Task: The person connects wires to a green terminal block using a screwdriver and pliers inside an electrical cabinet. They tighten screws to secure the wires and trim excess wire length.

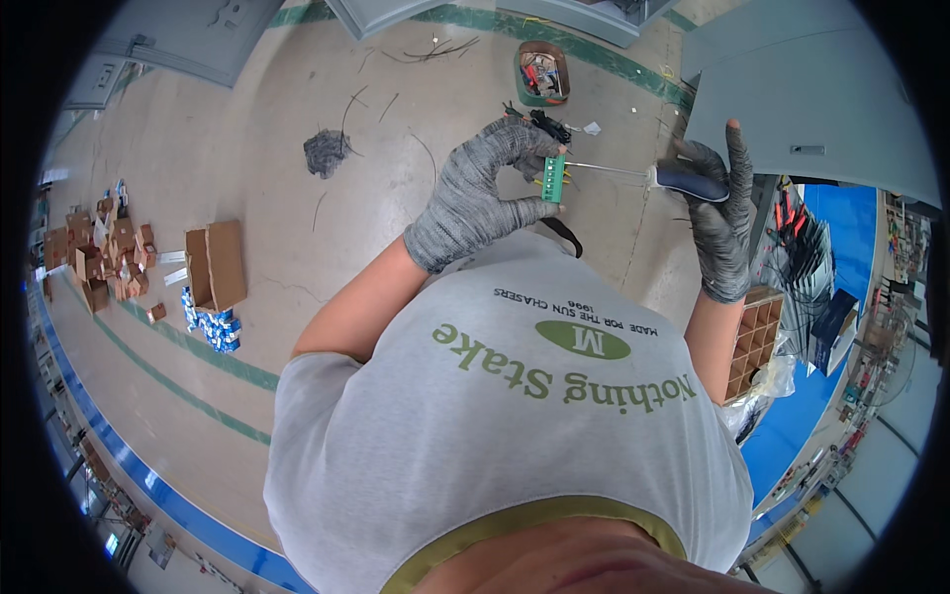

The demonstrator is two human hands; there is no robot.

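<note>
My left hand (473, 193), in a grey knit glove with bare fingertips, pinches a green terminal block (553, 182) in front of my chest. To its right, my right hand (720, 243), gloved the same way, holds a screwdriver (693, 183) by its dark blue handle. One finger points up past the handle, and the other fingers are slightly blurred. The thin metal shaft runs level to the left, its tip at the block's right side. Black wires (550, 125) bunch behind the block, and a few yellow wire ends show beside it, partly hidden by my left hand.
A bin (544, 100) of small parts and tools stands on the floor ahead. Grey cabinets (821, 109) rise at right, above a divided cardboard box (754, 342). At left are a crumpled dark bundle (328, 154), an open carton (228, 265) and blue-white packs (216, 330).
</note>
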